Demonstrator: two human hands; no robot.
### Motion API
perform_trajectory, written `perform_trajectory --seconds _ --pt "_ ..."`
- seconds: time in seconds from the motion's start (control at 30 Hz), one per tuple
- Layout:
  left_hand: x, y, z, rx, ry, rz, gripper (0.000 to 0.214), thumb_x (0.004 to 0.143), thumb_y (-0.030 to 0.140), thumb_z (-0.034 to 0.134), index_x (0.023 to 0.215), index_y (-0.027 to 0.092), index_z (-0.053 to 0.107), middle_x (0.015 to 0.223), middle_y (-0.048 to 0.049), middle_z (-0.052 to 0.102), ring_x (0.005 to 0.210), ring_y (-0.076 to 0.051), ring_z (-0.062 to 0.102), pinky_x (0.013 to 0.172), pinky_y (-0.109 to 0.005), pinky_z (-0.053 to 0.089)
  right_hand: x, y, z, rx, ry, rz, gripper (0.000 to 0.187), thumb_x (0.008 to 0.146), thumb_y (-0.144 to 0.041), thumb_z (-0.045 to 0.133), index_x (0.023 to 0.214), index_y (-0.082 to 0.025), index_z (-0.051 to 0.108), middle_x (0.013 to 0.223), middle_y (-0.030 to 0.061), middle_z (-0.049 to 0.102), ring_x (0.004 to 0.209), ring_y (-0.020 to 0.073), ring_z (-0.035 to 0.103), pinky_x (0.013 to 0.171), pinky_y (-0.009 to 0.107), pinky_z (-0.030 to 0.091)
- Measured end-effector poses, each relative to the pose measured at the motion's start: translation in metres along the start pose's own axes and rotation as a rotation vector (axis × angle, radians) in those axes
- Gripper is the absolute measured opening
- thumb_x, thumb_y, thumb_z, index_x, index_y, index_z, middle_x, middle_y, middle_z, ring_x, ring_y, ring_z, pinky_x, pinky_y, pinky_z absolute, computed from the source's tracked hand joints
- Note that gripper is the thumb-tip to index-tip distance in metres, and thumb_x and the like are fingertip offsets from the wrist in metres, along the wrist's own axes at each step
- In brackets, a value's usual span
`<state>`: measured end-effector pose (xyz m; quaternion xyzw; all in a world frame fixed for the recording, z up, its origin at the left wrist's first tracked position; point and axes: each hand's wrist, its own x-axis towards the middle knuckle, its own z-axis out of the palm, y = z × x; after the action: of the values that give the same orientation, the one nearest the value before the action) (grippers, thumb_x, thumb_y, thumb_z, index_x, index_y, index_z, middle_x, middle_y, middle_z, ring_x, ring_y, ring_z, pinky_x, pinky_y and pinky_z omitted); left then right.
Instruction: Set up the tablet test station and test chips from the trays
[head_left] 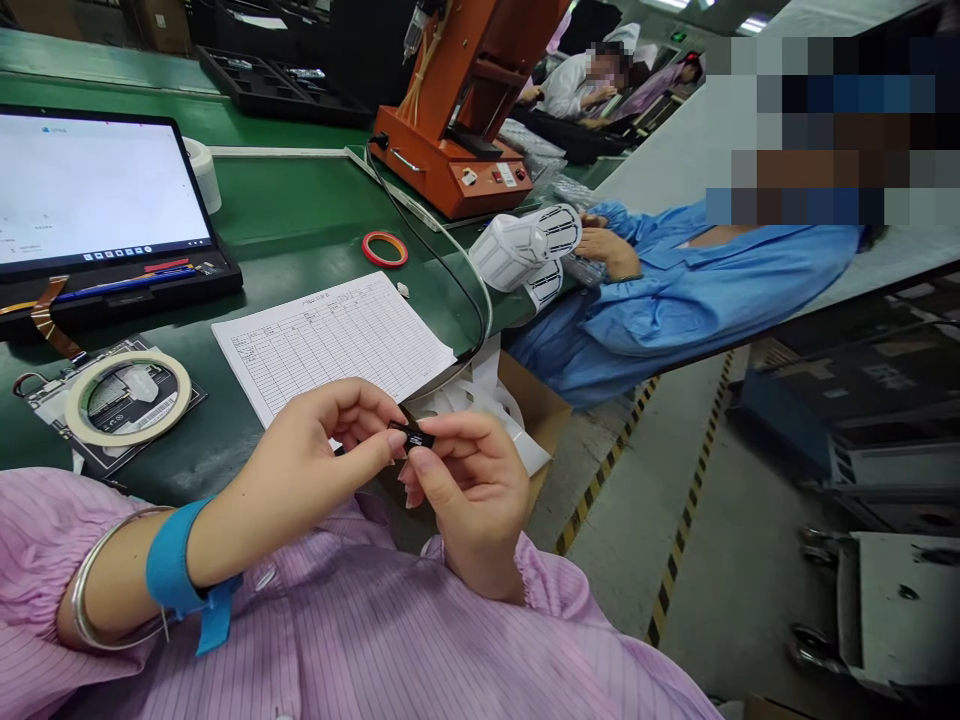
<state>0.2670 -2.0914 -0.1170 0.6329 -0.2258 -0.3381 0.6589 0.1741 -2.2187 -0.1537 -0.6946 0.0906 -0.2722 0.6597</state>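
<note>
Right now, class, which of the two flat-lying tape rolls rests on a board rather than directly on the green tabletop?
The cream roll, lying on the dark board; the red-and-yellow roll lies on the green tabletop itself.

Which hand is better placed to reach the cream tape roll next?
Likely the left hand; it's nearer the cream tape roll. The right hand is farther off; both pinch a small black part.

- Black piece, near middle: pale marks, too tiny to read.
- Printed sheet, middle: heading and grid (lettering illegible).
- Laptop screen, left: text unreadable.
- Green sign, far right: too blurred to read.
</note>
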Motion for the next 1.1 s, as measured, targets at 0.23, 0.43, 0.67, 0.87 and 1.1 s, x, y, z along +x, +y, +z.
perform_trajectory --seconds 0.23,0.43,0.67,0.87,1.1 --pt "0.001 -0.004 -0.002 -0.212 -0.058 -0.054 0.012 0.08 0.021 0.064 0.09 0.016 0.06 0.072 0.0013 0.062 0.068 -0.011 0.062 0.067 -0.023 0.05 -0.001 0.0 0.0 -0.012 -0.043 -0.031 0.017 0.085 -0.023 0.064 0.102 -0.024 0.059 0.063 -0.0048 0.063 0.047 0.0094 0.057 0.043 0.02 0.048" --pt "0.003 -0.004 0.0 -0.259 -0.078 -0.059 0.008 0.08 0.018 0.064 0.086 0.015 0.059 0.069 0.0025 0.06 0.066 -0.009 0.06 0.064 -0.02 0.048 -0.002 0.003 -0.002 -0.124 -0.026 -0.163 0.031 0.086 -0.018 0.057 0.116 -0.027 0.054 0.062 -0.0062 0.059 0.051 0.0102 0.054 0.052 0.024 0.048" --pt "0.002 -0.005 0.0 -0.25 -0.083 -0.064 0.009 0.078 0.018 0.064 0.084 0.015 0.058 0.071 0.0019 0.059 0.067 -0.009 0.057 0.064 -0.021 0.046 -0.001 0.005 -0.001 -0.258 -0.02 -0.293 0.04 0.083 -0.011 0.056 0.119 -0.027 0.052 0.06 -0.0067 0.054 0.053 0.0112 0.05 0.053 0.026 0.043" --pt "0.003 -0.006 0.0 -0.165 -0.066 -0.039 0.008 0.079 0.019 0.062 0.085 0.016 0.058 0.072 0.0024 0.058 0.068 -0.009 0.054 0.064 -0.021 0.045 0.0 0.005 0.0 -0.325 -0.014 -0.349 0.042 0.082 -0.01 0.056 0.12 -0.025 0.052 0.058 -0.0078 0.05 0.051 0.0101 0.047 0.05 0.025 0.041" --pt "-0.003 -0.008 0.003 0.29 0.04 0.227 0.009 0.082 0.011 0.054 0.083 0.02 0.058 0.073 0.0048 0.058 0.069 -0.009 0.053 0.064 -0.021 0.042 0.002 0.013 -0.006 -0.365 -0.01 -0.312 0.031 0.084 -0.012 0.057 0.113 -0.024 0.055 0.063 -0.0057 0.053 0.054 0.0094 0.049 0.051 0.022 0.043"
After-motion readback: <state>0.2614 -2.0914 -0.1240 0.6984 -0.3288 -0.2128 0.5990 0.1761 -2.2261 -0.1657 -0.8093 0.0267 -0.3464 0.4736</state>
